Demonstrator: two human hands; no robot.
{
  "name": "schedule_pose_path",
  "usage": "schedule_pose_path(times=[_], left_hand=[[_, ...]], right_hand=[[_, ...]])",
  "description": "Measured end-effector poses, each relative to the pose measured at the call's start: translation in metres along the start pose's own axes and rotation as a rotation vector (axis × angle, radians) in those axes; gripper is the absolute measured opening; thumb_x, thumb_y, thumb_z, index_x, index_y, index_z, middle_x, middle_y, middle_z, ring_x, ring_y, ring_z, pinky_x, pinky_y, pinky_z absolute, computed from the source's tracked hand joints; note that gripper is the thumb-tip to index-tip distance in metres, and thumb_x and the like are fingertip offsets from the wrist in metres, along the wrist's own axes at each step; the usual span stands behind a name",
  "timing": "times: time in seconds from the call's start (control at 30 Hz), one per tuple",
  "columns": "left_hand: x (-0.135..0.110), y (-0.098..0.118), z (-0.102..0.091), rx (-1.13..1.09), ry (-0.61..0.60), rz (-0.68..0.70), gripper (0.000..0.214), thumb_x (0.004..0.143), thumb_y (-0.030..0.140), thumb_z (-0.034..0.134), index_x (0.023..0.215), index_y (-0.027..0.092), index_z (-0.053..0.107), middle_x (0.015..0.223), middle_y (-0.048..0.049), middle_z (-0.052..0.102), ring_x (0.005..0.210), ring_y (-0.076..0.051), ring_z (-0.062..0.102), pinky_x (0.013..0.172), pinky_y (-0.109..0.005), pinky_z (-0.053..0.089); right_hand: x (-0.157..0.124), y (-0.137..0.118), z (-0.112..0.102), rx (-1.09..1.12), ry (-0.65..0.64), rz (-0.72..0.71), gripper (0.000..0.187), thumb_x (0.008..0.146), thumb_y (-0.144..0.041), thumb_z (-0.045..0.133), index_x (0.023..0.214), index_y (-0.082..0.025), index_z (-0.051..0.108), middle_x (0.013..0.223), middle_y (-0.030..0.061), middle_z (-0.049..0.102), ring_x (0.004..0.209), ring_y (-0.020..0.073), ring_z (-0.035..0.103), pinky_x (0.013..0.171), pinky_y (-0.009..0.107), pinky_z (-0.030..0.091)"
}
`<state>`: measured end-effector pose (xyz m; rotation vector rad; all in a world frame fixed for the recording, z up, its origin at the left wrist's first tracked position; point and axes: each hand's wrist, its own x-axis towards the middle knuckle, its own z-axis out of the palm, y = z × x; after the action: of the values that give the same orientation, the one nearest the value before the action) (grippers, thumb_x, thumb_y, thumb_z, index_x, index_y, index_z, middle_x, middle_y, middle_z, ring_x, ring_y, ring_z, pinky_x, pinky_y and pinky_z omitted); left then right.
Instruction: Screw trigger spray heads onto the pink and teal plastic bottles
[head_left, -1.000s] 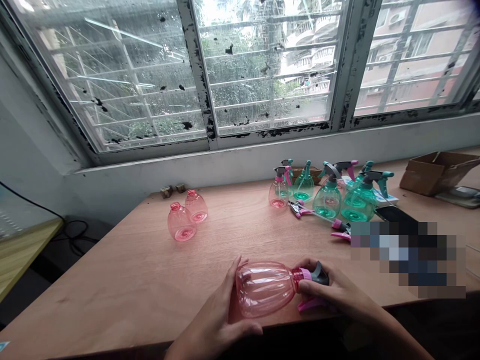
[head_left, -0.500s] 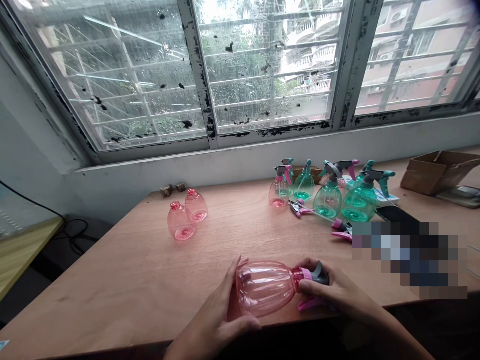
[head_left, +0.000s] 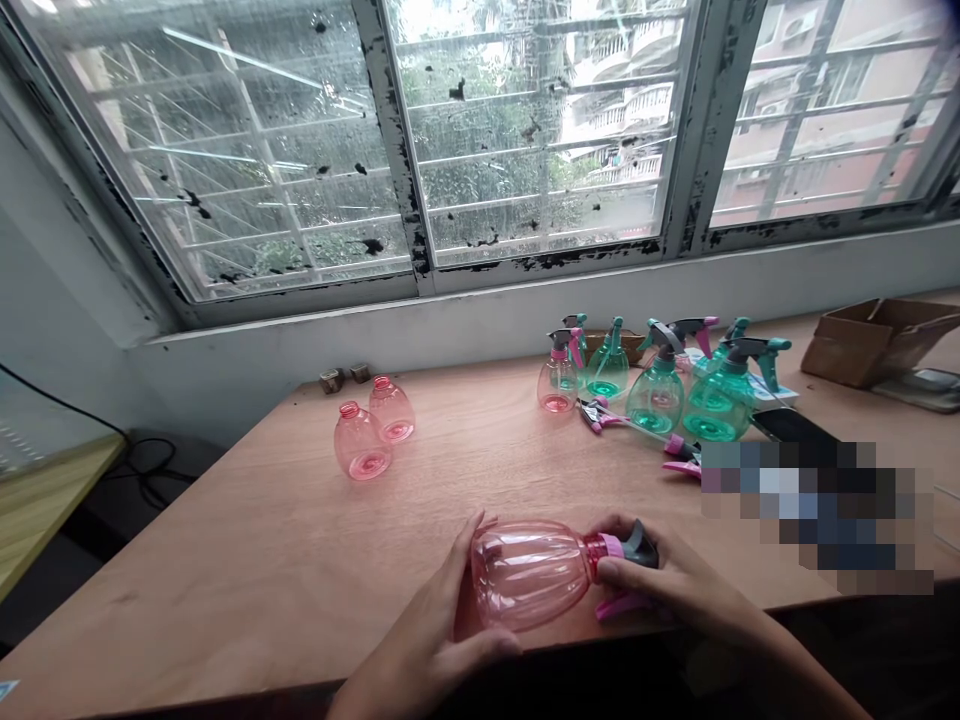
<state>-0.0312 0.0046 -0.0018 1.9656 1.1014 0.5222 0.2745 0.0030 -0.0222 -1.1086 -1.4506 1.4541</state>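
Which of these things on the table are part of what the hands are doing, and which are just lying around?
In use: pink bottle in left hand; spray head under right hand.
Lying about: two capless pink bottles, green spray bottles, loose spray heads, cardboard box.

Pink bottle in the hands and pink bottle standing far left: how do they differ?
The held bottle lies on its side; the left bottle stands upright. The held bottle carries a spray head; the left bottle's neck is open. Both are clear pink plastic.
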Motion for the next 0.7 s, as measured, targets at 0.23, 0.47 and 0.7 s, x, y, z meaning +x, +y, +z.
schedule_pose_path(times=[0.23,0.47,0.7], left_hand=[[0.0005,-0.0019,-0.0011,0.014,-0.002,0.007,0.098,0.09,0.038,0.073,0.161,0.031,0.006,0.168,-0.0046,0.018,0.153,-0.03,0.022,0.126,-0.048,0.017],[0.0004,0.0004,-0.0009,0.013,-0.004,0.006,0.098,0.09,0.038,0.072,0.161,0.03,0.006,0.168,-0.0039,0.018,0.153,-0.03,0.021,0.126,-0.047,0.017],[0.0007,0.0027,-0.0014,0.005,-0.003,-0.005,0.098,0.089,0.035,0.073,0.161,0.03,0.008,0.168,-0.0052,0.02,0.152,-0.033,0.023,0.126,-0.049,0.018]], right_hand=[[-0.0006,-0.0018,0.0002,-0.033,0.02,-0.005,0.039,0.083,-0.05,0.076,0.102,-0.018,0.066,0.081,0.0007,0.067,0.078,0.0203,0.063,0.074,0.032,0.055],[-0.0007,-0.0033,-0.0005,-0.031,0.0,-0.007,0.039,0.084,-0.051,0.076,0.102,-0.018,0.065,0.081,0.0005,0.067,0.078,0.0199,0.063,0.075,0.032,0.054],[-0.0012,-0.0022,-0.0012,-0.023,0.001,0.003,0.043,0.082,-0.053,0.076,0.103,-0.018,0.065,0.081,0.0017,0.07,0.079,0.0215,0.065,0.075,0.034,0.056]])
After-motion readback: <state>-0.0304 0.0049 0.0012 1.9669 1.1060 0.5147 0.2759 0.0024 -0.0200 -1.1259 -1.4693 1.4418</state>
